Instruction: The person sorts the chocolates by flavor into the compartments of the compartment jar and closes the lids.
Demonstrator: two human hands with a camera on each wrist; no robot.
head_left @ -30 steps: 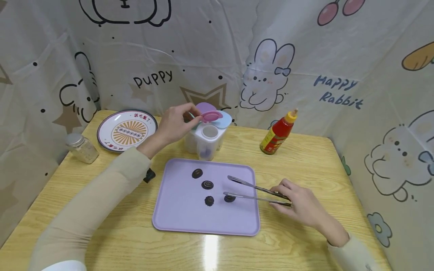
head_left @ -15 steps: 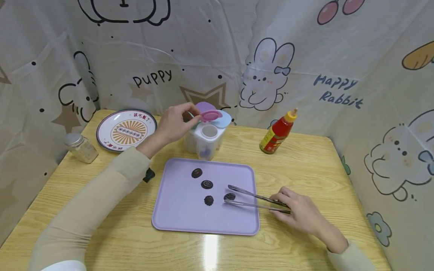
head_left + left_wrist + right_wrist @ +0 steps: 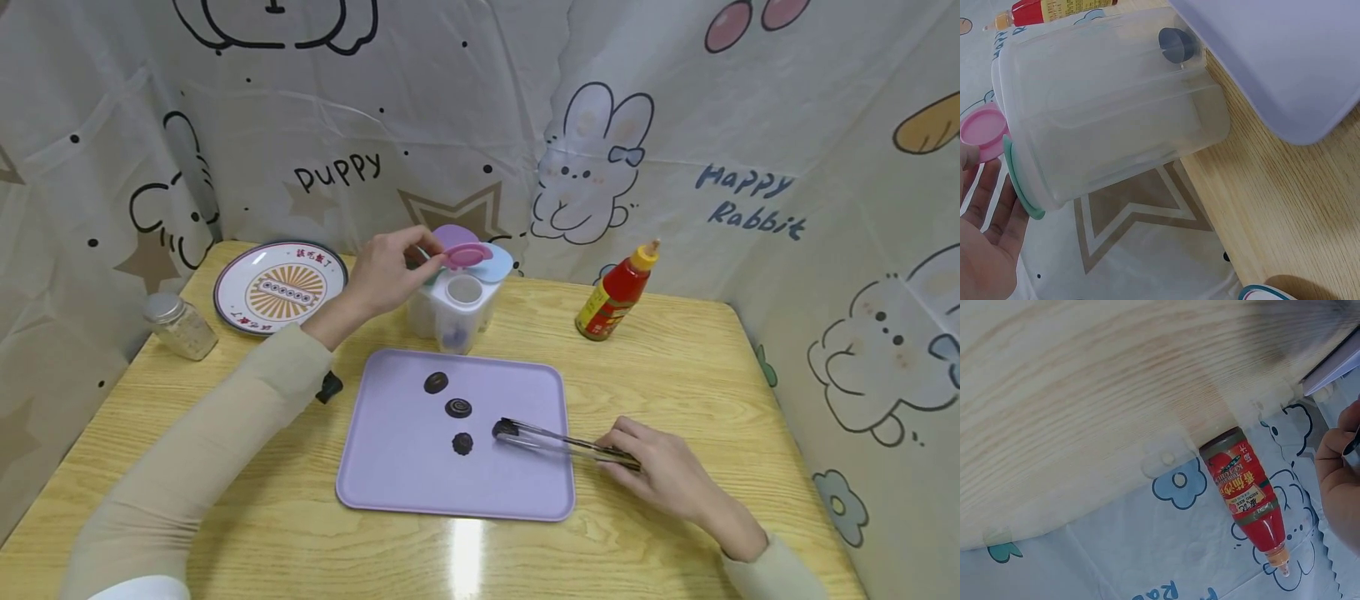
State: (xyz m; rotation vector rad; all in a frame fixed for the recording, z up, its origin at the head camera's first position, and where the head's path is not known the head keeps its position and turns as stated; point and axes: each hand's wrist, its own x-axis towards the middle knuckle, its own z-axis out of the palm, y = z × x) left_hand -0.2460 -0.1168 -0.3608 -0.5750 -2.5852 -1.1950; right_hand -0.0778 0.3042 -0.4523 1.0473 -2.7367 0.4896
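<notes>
My left hand [image 3: 393, 271] pinches the raised pink lid [image 3: 467, 255] of a clear, multi-compartment storage box [image 3: 459, 321]. The compartment below that lid stands uncovered, and a dark blue piece [image 3: 1176, 45] lies at its bottom in the left wrist view. My right hand [image 3: 663, 467] grips metal tongs [image 3: 573, 442] reaching over the lilac tray [image 3: 405, 483]. Between the tong tips is a dark chocolate [image 3: 504, 428], at the tray's right side. Lying on the tray are an oval chocolate [image 3: 436, 382], a swirled chocolate [image 3: 458, 408] and a scalloped chocolate [image 3: 462, 443].
A red ketchup bottle [image 3: 613, 292] stands at the back right. At the back left are a patterned plate [image 3: 281, 292] and a glass jar [image 3: 182, 327] with a metal cap. Beside my left sleeve lies a small black object [image 3: 330, 387], partly hidden. A printed cloth hangs behind the table.
The tong tips have moved toward the front of the tray and closed around the rightmost chocolate. My left hand has kept the pink lid raised in the same place.
</notes>
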